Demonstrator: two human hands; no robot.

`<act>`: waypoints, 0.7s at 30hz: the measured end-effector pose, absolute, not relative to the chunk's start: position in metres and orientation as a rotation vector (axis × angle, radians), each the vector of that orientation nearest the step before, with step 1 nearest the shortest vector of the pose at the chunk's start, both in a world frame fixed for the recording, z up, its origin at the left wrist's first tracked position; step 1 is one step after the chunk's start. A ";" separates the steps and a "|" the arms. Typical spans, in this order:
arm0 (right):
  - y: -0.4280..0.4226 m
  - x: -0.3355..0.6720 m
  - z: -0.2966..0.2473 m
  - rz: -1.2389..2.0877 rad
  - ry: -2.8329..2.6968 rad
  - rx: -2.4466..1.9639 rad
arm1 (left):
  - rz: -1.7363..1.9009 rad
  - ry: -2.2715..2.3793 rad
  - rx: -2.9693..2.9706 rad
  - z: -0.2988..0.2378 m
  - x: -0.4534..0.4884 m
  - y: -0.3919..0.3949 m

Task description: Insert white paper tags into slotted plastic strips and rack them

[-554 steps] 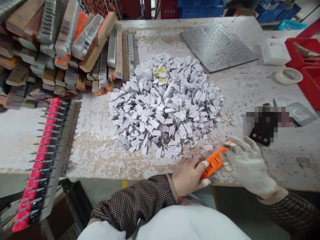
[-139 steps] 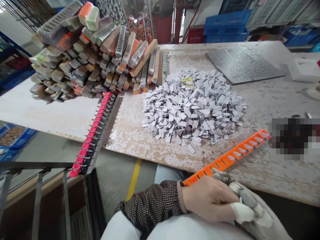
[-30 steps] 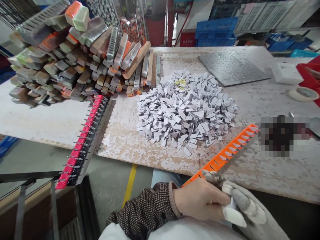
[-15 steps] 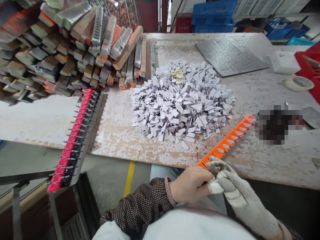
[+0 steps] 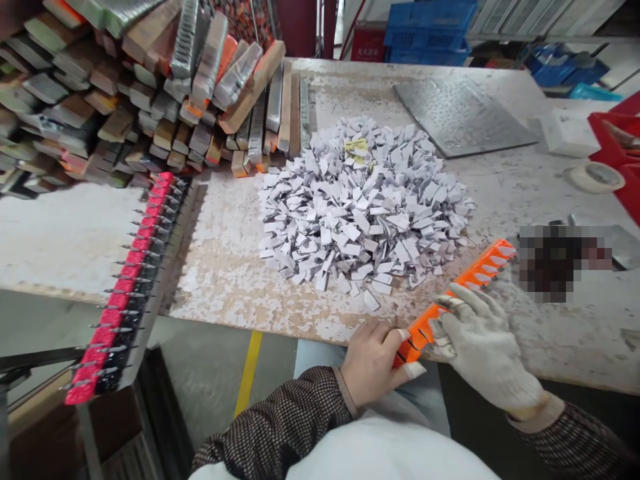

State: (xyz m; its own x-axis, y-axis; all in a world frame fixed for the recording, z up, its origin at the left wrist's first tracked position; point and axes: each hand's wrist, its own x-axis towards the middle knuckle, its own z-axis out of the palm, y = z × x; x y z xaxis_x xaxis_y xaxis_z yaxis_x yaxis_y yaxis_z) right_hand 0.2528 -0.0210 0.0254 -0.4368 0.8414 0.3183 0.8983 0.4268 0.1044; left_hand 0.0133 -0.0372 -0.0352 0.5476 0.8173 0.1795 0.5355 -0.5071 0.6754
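Note:
An orange slotted strip (image 5: 475, 273) lies slantwise over the near edge of the worn table (image 5: 230, 280); several of its far slots hold white pieces. My bare left hand (image 5: 373, 363), with white tape on its fingertips, pinches the strip's near end. My right hand (image 5: 483, 347), in a white knit glove, presses its fingers on the strip just above the left hand. A big heap of small white paper tags (image 5: 363, 203) sits just beyond the strip.
Stacked wooden and metal bars (image 5: 125, 93) fill the far left. A red and black strip with metal pins (image 5: 133, 267) hangs over the table's left front. A grey metal plate (image 5: 463, 117), a white box (image 5: 567, 130), a tape roll (image 5: 597, 177) and a red bin (image 5: 617, 127) lie at the right.
Both hands have come forward from my lap onto the table's edge, and the gloved right hand has slid up along the orange strip. The strip lies a little farther onto the table.

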 end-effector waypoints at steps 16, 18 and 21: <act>-0.019 0.260 0.000 -0.315 -2.225 -1.478 | 0.664 1.120 2.213 -0.044 0.017 -0.039; -0.020 0.259 0.004 -0.286 -2.241 -1.540 | 0.667 1.142 2.195 -0.043 0.017 -0.039; -0.017 0.258 0.005 -0.311 -2.302 -1.477 | 0.651 1.163 2.186 -0.040 0.017 -0.038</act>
State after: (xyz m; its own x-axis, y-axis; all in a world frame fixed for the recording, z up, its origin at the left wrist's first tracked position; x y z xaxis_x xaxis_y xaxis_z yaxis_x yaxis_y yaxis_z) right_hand 0.2581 -0.0175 0.0046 -0.3713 0.8208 0.4340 0.9066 0.4214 -0.0212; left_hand 0.0170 -0.0382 -0.0404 0.5025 0.8516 0.1494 0.5725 -0.4572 0.6806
